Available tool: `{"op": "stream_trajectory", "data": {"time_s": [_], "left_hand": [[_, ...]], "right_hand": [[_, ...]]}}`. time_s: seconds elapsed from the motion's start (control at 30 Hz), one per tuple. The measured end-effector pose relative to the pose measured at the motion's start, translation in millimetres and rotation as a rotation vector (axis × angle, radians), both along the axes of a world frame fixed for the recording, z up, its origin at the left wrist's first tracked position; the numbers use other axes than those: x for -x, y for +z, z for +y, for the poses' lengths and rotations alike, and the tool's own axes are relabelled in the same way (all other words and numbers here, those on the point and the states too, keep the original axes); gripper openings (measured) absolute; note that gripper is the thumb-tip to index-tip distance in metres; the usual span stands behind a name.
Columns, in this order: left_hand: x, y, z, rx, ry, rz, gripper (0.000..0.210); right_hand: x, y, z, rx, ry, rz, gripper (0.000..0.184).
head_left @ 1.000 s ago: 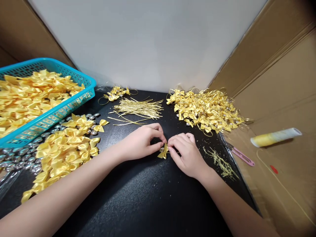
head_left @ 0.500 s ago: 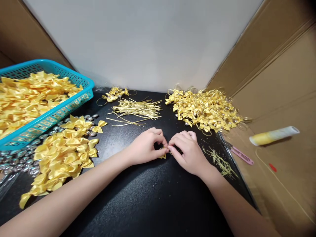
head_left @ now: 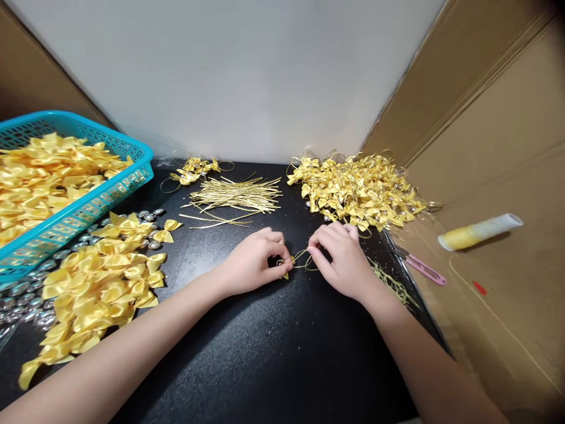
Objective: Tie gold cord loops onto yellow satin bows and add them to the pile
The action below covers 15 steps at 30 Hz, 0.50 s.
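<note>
Between finger and thumb, my left hand (head_left: 260,262) pinches a small yellow ribbon bow (head_left: 286,273), mostly covered by the fingers. A thin gold cord (head_left: 301,261) runs from that bow in a loop toward my right hand (head_left: 338,259), whose thumb and fingertips are closed on it. Both hands are low over the black tabletop (head_left: 265,353), a short gap apart. Beyond them lies a bundle of cut gold cords (head_left: 236,195). Off to the left is a heap of loose yellow bows (head_left: 103,277) beside silvery oval beads (head_left: 26,300).
A blue basket (head_left: 148,159) full of yellow bows stands at left. Back right is a pile of corded bows (head_left: 357,191); a few more corded bows (head_left: 196,169) lie at the back. Right: cord scraps (head_left: 392,284), a pink-handled cutter (head_left: 424,268), a yellow-white tube (head_left: 481,231) and cardboard.
My hands have drawn apart, and the cord loop now shows between them. The whole view has shifted slightly, moving the surroundings left in the picture.
</note>
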<state>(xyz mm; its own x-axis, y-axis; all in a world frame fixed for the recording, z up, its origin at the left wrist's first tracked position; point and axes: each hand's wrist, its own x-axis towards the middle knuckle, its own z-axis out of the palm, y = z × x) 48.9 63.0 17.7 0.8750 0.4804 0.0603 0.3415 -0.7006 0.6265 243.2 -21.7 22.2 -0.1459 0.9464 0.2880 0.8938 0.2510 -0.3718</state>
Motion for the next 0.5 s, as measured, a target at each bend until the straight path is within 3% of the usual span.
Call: {"op": "stream_trajectory", "data": {"time_s": [0.5], "left_hand": [[3.1, -6.0, 7.2, 0.018, 0.050, -0.048, 0.019]], "right_hand": [[-10.2, -4.1, 5.2, -0.098, -0.080, 0.003, 0.015]]}}
